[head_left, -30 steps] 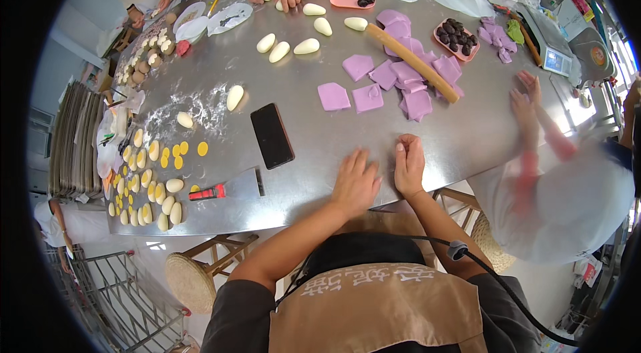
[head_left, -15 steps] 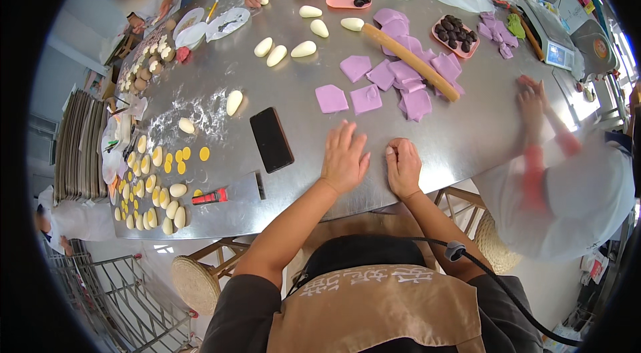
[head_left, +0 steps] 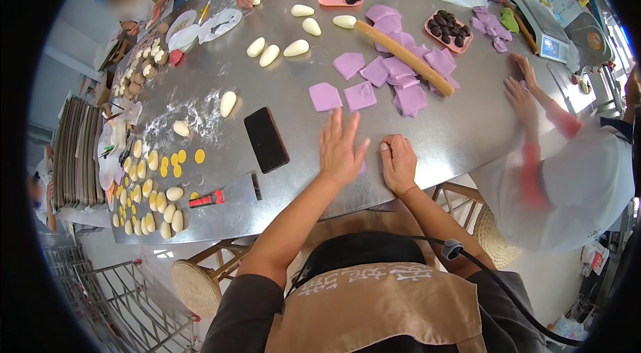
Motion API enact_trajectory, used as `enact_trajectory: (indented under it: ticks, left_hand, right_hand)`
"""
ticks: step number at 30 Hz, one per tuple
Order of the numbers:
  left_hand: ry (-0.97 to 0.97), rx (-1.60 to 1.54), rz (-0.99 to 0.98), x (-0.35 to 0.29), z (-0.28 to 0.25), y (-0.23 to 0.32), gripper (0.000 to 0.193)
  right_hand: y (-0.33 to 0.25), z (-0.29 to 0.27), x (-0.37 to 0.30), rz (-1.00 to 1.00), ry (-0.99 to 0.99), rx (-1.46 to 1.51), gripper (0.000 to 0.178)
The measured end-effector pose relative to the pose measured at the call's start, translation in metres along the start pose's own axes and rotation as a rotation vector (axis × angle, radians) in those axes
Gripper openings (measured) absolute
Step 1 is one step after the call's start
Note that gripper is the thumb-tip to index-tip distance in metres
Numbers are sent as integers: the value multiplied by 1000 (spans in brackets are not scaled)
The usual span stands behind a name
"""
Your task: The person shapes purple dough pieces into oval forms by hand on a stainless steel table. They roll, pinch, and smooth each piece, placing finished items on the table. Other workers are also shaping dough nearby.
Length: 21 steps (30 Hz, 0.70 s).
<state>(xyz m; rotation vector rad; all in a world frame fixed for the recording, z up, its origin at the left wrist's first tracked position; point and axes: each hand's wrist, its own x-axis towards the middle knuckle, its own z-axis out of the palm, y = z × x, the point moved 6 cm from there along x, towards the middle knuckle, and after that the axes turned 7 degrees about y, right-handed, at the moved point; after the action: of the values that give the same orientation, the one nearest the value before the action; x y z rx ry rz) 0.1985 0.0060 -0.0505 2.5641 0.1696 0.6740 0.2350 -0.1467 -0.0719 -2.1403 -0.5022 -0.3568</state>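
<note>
Lying near the tabletop's (head_left: pixel 461 129) left near corner: white-and-yellow ovals (head_left: pixel 153 160). Red-handled scraper (head_left: pixel 215 197) by near edge, black phone (head_left: pixel 266 140) farther in. Left hand (head_left: pixel 342 150) open, fingers spread toward far edge, tips just beside purple squares (head_left: pixel 325 97), contact can't tell; purple patch (head_left: pixel 362 167) shows by thumb. Right hand (head_left: pixel 399 162) curled into fist near the near edge, contents can't tell. Rolling pin (head_left: pixel 404 58) across piled squares; pink tray (head_left: pixel 459 50), dark balls (head_left: pixel 449 26) inside, toward far edge.
</note>
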Motion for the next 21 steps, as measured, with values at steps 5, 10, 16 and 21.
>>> enact_trajectory:
  ticks: [5, 10, 16, 21]
  left_hand:
    - [-265, -113, 210, -58, -5, 8, 53]
    - [-362, -319, 229, -83, -21, 6, 42]
    - [-218, -117, 286, -43, -11, 1, 49]
    - [-111, -166, 120, -19, -21, 2, 46]
  right_hand:
    - [3, 1, 0, 17, 0, 6, 8]
    - [1, 1, 2, 27, -30, -2, 7]
    - [-1, 1, 3, 12, -11, 7, 7]
    - [-1, -1, 3, 14, -9, 12, 7]
